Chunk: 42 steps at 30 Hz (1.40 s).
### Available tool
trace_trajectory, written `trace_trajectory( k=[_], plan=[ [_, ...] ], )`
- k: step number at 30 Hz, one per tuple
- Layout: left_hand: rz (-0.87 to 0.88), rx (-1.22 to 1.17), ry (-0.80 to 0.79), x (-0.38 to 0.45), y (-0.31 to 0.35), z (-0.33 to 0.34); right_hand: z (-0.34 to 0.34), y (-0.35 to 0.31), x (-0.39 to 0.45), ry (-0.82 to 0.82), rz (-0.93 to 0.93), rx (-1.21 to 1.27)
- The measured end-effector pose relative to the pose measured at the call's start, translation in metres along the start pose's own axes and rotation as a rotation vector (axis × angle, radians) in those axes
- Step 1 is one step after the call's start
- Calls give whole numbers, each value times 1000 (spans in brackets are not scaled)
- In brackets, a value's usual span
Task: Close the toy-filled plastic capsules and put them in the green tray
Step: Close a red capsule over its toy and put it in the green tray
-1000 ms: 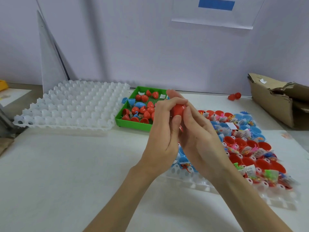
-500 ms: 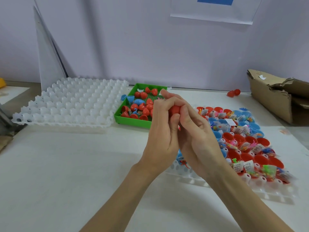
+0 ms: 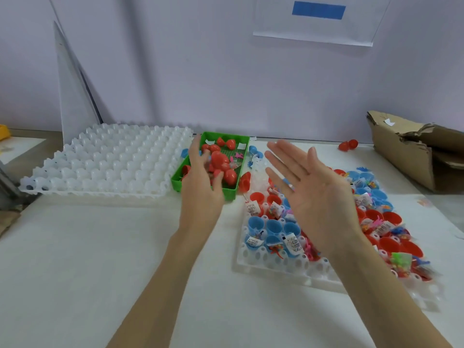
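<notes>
The green tray [image 3: 229, 195] stands at the middle back with several closed red capsules [image 3: 229, 177] in it. My left hand [image 3: 200, 197] hovers over the tray's near left part, fingers loosely spread and holding nothing. A blurred red capsule [image 3: 218, 159] lies just beyond its fingertips inside the tray. My right hand [image 3: 319, 197] is held flat and empty, palm turned left, above the white holder tray [image 3: 276, 264]. That holder carries several open blue capsule halves [image 3: 273, 226] and red capsule halves [image 3: 391, 217] filled with small packed toys.
An empty white cell tray [image 3: 113, 164] lies left of the green tray. A torn cardboard box [image 3: 406, 151] sits at the right back, with a loose red capsule [image 3: 347, 144] near it. A red capsule half [image 3: 245, 181] and blue pieces [image 3: 254, 150] lie beside the green tray's right wall.
Both hands held one red capsule together before. They have come apart: the left moved over the green tray and let the capsule go, and the right opened flat.
</notes>
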<state>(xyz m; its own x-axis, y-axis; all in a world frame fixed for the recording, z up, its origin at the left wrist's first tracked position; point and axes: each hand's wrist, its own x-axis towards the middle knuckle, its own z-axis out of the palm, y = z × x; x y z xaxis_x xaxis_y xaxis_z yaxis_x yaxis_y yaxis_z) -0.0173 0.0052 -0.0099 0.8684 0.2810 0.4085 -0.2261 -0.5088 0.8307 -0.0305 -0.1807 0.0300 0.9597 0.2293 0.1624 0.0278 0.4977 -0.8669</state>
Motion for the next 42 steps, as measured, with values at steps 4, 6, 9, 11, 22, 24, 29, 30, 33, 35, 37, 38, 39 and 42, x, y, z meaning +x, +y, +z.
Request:
trace_trajectory(
  k=[4,6,9,11,22,24,29,30,33,35,37,38,39,42],
  plan=[
    [47,385,-94,6,-18,-9,-15,-12,3,89,-64,-95],
    [98,439,-64,4,-17,-7,-22,-12,5,186,-120,-306],
    [217,394,51,-2,-12,1,-32,-7,9,362,-205,-804],
    [258,304,32,-6,-6,8,-39,0,12,393,-203,-1127],
    [214,164,-216,-15,-8,27,-57,6,19,455,-130,-1372],
    [243,245,-250,-15,-7,27,-56,7,19,446,-124,-1345],
    [314,326,-246,-14,-4,24,-49,9,17,404,-156,-1342],
    [328,334,-246,-13,-2,23,-47,9,16,400,-166,-1341],
    [372,371,-240,-14,0,21,-45,9,15,401,-192,-1354],
    [361,347,-228,-13,0,20,-44,9,14,393,-202,-1369],
    [309,286,-238,-12,0,21,-42,8,13,364,-213,-1368],
    [261,238,-241,-10,1,21,-40,8,12,341,-221,-1364],
    [202,188,-240,-9,2,21,-38,8,11,316,-227,-1359],
    [17,72,-263,-6,5,17,-30,8,8,194,-224,-1338]
  ],
)
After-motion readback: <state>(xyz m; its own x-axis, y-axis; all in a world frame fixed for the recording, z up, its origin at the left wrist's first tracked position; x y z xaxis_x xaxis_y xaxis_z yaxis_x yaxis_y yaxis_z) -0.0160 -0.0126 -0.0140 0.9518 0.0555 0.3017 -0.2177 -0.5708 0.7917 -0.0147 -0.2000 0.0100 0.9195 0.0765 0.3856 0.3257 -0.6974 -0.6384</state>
